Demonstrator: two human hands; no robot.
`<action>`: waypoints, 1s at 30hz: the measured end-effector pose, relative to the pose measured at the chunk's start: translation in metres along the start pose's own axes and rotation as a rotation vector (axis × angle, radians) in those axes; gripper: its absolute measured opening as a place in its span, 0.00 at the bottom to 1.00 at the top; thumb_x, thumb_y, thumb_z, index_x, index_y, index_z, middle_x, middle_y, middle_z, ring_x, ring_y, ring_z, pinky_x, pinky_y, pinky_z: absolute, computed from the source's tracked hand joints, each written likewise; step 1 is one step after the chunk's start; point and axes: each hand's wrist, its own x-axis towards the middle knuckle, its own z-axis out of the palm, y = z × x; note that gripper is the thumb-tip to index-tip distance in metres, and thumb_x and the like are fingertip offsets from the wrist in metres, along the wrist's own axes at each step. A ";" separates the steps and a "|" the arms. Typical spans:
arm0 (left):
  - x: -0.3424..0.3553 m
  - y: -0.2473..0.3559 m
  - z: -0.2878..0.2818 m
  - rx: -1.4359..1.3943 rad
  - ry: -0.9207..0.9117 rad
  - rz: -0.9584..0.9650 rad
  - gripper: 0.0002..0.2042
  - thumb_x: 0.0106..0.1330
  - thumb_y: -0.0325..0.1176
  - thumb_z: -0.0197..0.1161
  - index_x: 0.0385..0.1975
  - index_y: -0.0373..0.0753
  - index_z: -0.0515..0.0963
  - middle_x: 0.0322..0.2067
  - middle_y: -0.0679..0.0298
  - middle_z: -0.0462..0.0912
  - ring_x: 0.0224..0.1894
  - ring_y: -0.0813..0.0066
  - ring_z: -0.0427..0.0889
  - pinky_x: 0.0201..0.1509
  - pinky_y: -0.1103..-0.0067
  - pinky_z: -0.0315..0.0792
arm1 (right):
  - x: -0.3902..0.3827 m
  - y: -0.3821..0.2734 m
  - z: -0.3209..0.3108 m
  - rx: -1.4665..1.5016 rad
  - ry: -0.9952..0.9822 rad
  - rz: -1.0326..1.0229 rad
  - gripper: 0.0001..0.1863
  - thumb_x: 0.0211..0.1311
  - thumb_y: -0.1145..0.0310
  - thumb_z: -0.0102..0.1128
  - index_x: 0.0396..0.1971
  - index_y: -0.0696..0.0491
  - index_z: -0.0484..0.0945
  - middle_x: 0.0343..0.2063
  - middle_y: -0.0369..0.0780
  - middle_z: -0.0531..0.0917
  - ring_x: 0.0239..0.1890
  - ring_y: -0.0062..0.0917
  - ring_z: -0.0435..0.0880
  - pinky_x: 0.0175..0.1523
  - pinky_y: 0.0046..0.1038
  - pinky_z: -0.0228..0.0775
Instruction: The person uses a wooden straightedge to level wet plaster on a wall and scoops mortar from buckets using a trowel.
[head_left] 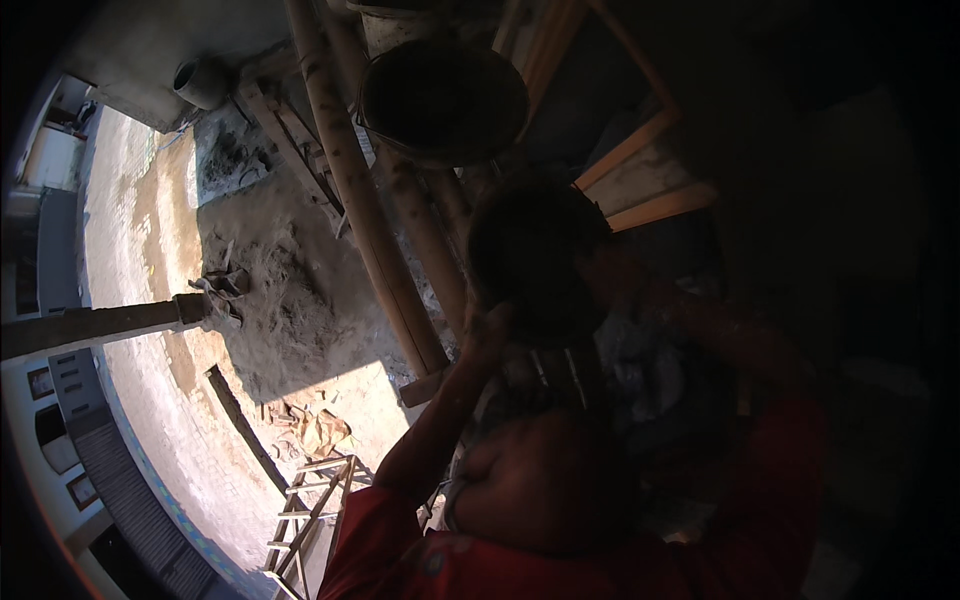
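A dark, round bucket point(535, 250) is held up in front of me, its details lost in deep shadow. My left hand point(487, 332) grips its near left side. On its right side is my right hand point(603, 280), dim and blurred, apparently holding the bucket too; its fingers are hard to make out. Just beyond, a second wide, dark bucket point(445, 100) with a thin rim and wire handle stands by the wooden poles. What either bucket contains cannot be made out.
Long round wooden poles point(355, 190) slope past on the left. Orange-brown wooden frames point(640, 150) stand at the right. A heap of grey sand or soil point(275, 300) covers the ground farther left. At lower left is a wooden ladder-like frame point(312, 515), near a post point(110, 325).
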 end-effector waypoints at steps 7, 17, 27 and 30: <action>-0.003 0.011 0.012 -0.141 0.068 0.027 0.31 0.55 0.24 0.56 0.61 0.33 0.58 0.48 0.54 0.74 0.48 0.68 0.76 0.47 0.76 0.76 | 0.009 0.003 0.037 0.363 -0.189 -0.263 0.12 0.56 0.68 0.56 0.38 0.57 0.76 0.35 0.47 0.81 0.38 0.40 0.81 0.44 0.40 0.75; -0.015 0.034 0.002 -0.170 -0.038 -0.032 0.30 0.56 0.22 0.53 0.62 0.33 0.57 0.54 0.52 0.68 0.51 0.66 0.75 0.49 0.77 0.76 | -0.043 0.002 -0.004 0.486 0.058 -0.122 0.21 0.61 0.65 0.56 0.52 0.58 0.73 0.44 0.45 0.81 0.44 0.36 0.82 0.47 0.35 0.74; -0.004 0.011 0.007 -0.091 -0.038 -0.001 0.30 0.57 0.24 0.54 0.62 0.31 0.57 0.49 0.53 0.74 0.50 0.66 0.75 0.50 0.76 0.74 | 0.002 -0.001 0.001 0.047 0.056 -0.017 0.15 0.57 0.69 0.51 0.44 0.57 0.72 0.35 0.51 0.79 0.41 0.43 0.80 0.43 0.40 0.74; -0.002 0.002 0.003 -0.135 -0.042 0.042 0.30 0.56 0.24 0.55 0.62 0.31 0.57 0.50 0.52 0.74 0.50 0.66 0.75 0.50 0.76 0.74 | -0.003 -0.012 0.020 0.080 0.050 -0.100 0.15 0.56 0.70 0.51 0.43 0.59 0.72 0.35 0.52 0.78 0.40 0.44 0.80 0.43 0.42 0.74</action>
